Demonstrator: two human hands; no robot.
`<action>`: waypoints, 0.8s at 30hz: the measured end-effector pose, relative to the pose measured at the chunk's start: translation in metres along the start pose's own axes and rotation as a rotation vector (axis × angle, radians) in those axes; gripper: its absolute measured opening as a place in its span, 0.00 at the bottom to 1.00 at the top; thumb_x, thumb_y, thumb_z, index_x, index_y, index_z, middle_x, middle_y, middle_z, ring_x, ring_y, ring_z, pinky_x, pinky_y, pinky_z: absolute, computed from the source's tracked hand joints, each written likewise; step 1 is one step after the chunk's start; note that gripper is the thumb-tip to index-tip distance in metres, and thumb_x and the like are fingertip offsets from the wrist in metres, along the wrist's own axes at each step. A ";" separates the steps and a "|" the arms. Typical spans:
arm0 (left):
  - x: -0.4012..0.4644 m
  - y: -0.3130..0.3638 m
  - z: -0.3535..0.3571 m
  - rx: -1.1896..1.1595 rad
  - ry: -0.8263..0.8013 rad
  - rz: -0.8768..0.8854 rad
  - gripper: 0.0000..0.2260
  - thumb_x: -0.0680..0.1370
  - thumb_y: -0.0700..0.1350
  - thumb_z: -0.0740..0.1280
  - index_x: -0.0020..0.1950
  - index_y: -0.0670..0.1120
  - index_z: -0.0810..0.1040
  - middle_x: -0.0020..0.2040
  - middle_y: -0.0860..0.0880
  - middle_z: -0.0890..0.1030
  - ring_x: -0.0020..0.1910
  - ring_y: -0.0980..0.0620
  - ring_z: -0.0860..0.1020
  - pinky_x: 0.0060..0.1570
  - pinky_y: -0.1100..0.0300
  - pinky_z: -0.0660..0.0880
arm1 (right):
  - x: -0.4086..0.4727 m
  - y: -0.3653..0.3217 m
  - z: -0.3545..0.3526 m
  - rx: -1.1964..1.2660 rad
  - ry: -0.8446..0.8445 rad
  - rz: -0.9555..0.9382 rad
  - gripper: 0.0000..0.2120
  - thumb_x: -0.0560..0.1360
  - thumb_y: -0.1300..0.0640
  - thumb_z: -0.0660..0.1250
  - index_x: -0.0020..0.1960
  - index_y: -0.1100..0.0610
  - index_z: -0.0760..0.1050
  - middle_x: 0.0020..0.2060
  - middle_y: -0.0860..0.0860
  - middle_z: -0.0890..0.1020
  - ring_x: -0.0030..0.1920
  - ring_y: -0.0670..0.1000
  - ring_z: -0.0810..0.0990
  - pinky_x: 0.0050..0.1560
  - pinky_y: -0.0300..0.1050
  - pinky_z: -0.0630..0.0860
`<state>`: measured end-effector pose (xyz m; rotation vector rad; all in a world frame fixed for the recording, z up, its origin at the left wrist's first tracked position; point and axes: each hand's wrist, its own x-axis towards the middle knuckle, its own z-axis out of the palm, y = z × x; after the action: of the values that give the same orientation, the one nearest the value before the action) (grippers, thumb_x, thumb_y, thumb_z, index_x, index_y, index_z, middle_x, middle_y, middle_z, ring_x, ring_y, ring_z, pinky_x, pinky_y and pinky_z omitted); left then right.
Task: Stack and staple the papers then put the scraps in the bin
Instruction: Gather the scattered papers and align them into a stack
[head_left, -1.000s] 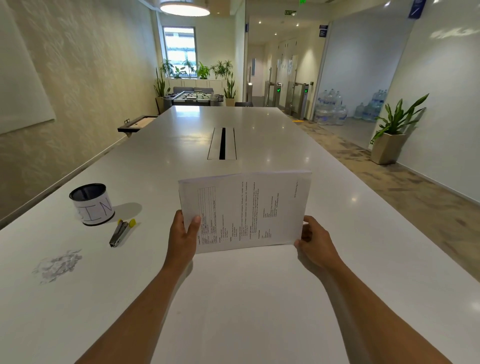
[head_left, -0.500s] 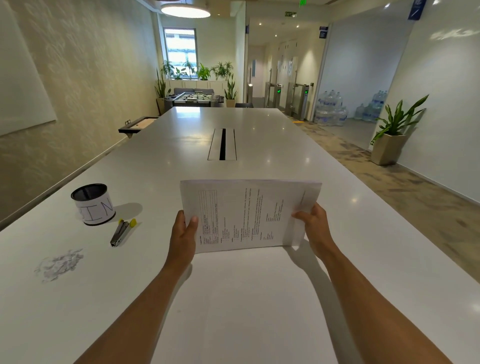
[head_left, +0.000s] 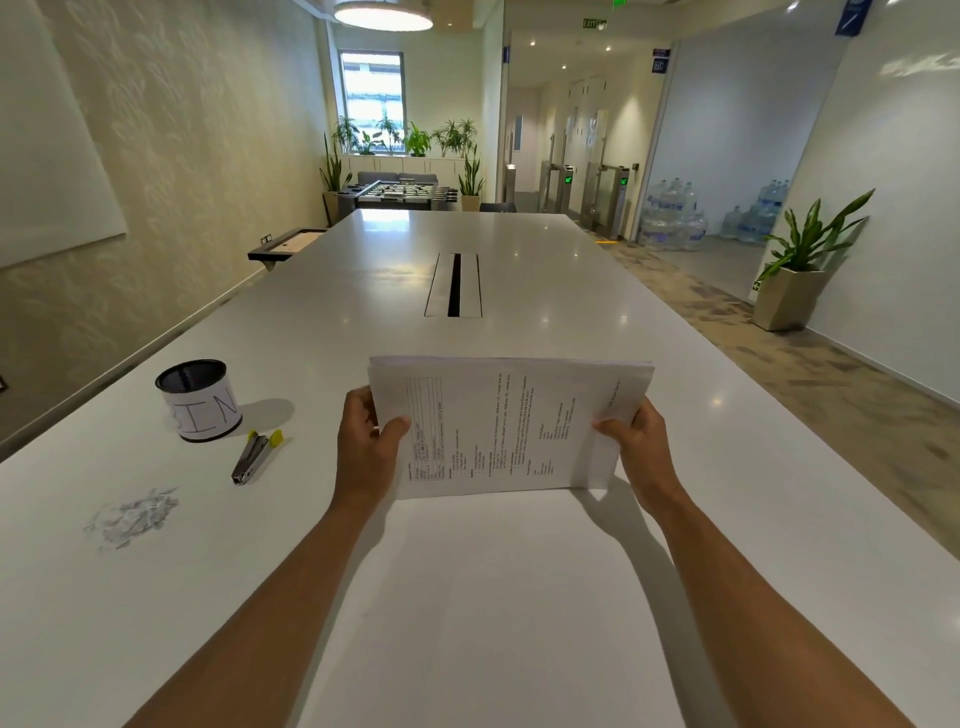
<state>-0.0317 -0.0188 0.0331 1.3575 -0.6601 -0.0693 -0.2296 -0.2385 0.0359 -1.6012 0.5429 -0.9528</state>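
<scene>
A stack of printed papers stands on its long edge on the white table, held between both hands. My left hand grips the stack's left end with the thumb on the front sheet. My right hand pinches the right end. To the left, a small black cup wrapped in paper marked BIN stands upright. A metal stapler with yellow ends lies just in front of the bin. A heap of paper scraps lies on the table nearer the left edge.
The long white table stretches ahead with a cable slot in its middle. A wall runs along the left. On the right, floor with a potted plant and water bottles.
The papers have tipped from flat-raised to resting with the lower edge on the table. My right hand has slid up from the bottom corner to the stack's right side.
</scene>
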 end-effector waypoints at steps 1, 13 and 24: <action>0.002 0.003 0.001 0.003 0.002 0.002 0.13 0.69 0.42 0.64 0.52 0.47 0.71 0.48 0.51 0.78 0.46 0.55 0.79 0.38 0.69 0.75 | 0.000 -0.001 0.000 -0.004 -0.001 -0.009 0.16 0.65 0.61 0.65 0.52 0.49 0.76 0.47 0.48 0.83 0.45 0.46 0.82 0.46 0.45 0.77; 0.001 -0.001 0.013 -0.055 0.041 -0.081 0.08 0.78 0.34 0.61 0.55 0.43 0.71 0.49 0.49 0.79 0.48 0.53 0.79 0.37 0.69 0.76 | 0.001 0.004 0.001 -0.011 0.006 0.001 0.14 0.70 0.60 0.67 0.54 0.50 0.77 0.49 0.49 0.84 0.49 0.50 0.84 0.51 0.51 0.81; -0.002 -0.014 0.011 0.089 0.018 -0.113 0.07 0.81 0.39 0.59 0.59 0.44 0.68 0.55 0.48 0.77 0.48 0.59 0.77 0.37 0.71 0.75 | 0.002 -0.004 0.004 -0.150 0.043 -0.004 0.13 0.74 0.67 0.70 0.54 0.54 0.79 0.48 0.49 0.84 0.49 0.51 0.84 0.52 0.54 0.81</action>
<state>-0.0335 -0.0313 0.0199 1.4791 -0.5762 -0.1198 -0.2257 -0.2370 0.0400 -1.7192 0.6539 -0.9702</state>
